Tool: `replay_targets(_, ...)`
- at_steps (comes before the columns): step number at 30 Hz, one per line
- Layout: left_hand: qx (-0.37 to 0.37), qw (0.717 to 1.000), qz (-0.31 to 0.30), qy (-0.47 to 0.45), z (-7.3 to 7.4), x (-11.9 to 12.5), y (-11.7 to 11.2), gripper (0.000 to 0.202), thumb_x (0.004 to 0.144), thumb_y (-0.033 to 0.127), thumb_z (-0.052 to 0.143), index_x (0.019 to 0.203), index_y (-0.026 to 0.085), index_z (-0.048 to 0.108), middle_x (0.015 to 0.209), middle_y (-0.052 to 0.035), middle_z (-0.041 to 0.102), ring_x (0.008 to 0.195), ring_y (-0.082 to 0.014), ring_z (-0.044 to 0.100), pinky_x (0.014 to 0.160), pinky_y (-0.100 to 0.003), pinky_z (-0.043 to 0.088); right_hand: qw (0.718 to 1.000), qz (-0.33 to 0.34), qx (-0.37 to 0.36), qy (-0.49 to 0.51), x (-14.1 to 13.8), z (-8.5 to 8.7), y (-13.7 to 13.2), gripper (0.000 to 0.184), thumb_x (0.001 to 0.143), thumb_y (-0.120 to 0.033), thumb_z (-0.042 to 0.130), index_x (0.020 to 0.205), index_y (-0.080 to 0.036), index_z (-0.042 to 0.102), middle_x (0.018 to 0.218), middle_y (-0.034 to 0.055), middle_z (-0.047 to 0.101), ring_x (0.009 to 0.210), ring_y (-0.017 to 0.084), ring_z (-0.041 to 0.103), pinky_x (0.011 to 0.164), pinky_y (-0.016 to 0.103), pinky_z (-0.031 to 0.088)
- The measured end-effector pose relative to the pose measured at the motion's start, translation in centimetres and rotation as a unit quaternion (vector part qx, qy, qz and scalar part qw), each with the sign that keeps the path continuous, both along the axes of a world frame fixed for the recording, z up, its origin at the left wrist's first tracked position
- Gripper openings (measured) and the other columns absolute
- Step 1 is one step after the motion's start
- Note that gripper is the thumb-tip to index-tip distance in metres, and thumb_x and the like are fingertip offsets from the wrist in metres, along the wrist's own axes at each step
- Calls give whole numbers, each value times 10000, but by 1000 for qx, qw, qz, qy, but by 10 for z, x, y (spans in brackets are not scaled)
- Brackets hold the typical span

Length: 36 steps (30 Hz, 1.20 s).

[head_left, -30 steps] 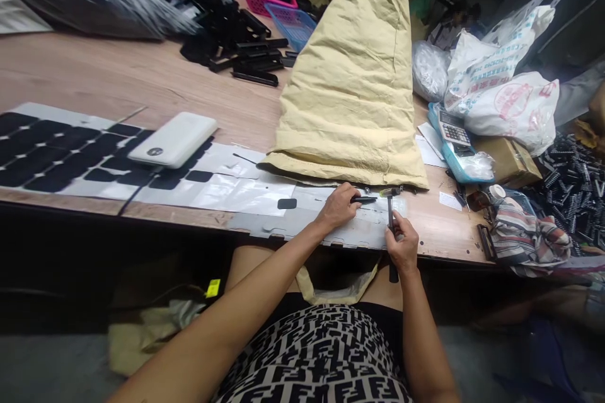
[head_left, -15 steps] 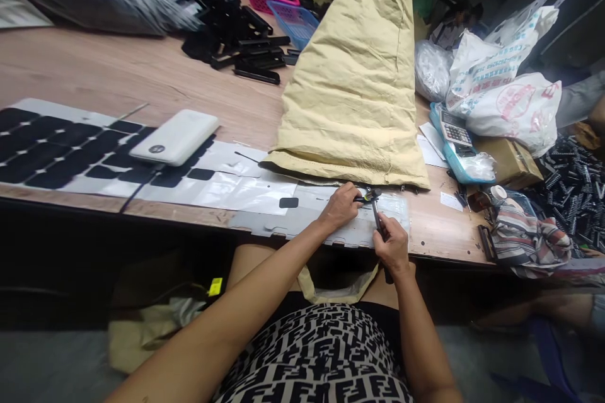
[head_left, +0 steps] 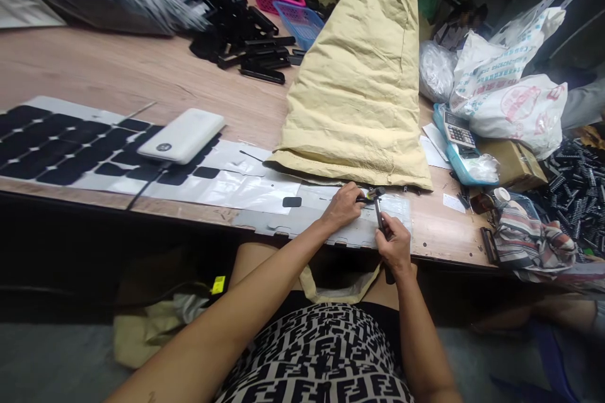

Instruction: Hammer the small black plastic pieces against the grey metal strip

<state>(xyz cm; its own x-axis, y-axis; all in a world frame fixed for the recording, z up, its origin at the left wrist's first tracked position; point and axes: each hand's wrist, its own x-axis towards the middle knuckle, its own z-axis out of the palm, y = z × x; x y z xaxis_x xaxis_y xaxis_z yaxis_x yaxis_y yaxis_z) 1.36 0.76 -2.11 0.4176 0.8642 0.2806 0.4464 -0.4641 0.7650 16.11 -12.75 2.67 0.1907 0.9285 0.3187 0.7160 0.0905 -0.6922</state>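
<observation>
My right hand [head_left: 394,242] is wrapped round the dark grip of a small hammer [head_left: 379,213]. The hammer's head points away from me, over the grey plate [head_left: 265,220] at the table's front edge. Close to its left, my left hand [head_left: 344,204] pinches a small black and yellow-green tool [head_left: 363,199]; my fingers and the hammer head hide much of it, and its kind is unclear. Just beyond both hands lies the bottom edge of a large beige cloth bag [head_left: 354,101], with small dark fittings along it.
A solar panel [head_left: 61,145] lies on the left, with a white power bank [head_left: 184,135] on it. Black bars [head_left: 262,72] are heaped behind. To the right are a calculator [head_left: 458,132], a cardboard box [head_left: 515,164], a striped cloth [head_left: 534,233] and many black parts [head_left: 576,182].
The whole view has shifted slightly, so the table and things on it sit a little further right. Both hands keep their grips, with the hammer head still beside the left hand's tool.
</observation>
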Motion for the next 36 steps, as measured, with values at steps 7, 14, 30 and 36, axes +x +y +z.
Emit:
replay_targets(7, -27, 999, -21, -13, 3, -5, 2, 229, 948, 309, 466, 834, 192, 627, 889, -53, 566, 881, -216, 560, 824, -353, 467, 986, -110, -28, 120, 36, -21, 6, 495, 779, -309, 645, 1238, -138, 715, 896, 52, 674, 673, 133, 557, 627, 270, 520)
replay_targets(14, -112, 989, -38, -87, 13, -14, 3, 468, 996, 431, 312, 772, 198, 651, 818, -41, 576, 809, -193, 582, 771, -323, 459, 982, -118, -32, 144, 38, -28, 7, 514, 761, -336, 664, 1229, -135, 728, 852, 32, 646, 629, 107, 496, 608, 263, 500)
replay_targets(30, -472, 828, -78, -293, 44, -38, -49, 456, 851, 579, 520, 737, 148, 613, 720, -51, 626, 599, -142, 519, 632, -303, 443, 981, -111, -29, 154, 37, -26, 7, 525, 755, -345, 664, 1227, -126, 730, 868, 39, 638, 629, 104, 479, 604, 263, 485)
replay_targets(36, -533, 798, -258, -107, 31, -59, -105, 539, 827, 714, 559, 801, 176, 577, 755, -33, 643, 604, -140, 550, 567, -256, 384, 982, -109, -30, 152, 38, -27, 7, 519, 759, -341, 659, 1233, -141, 728, 874, 41, 654, 659, 116, 511, 628, 266, 504)
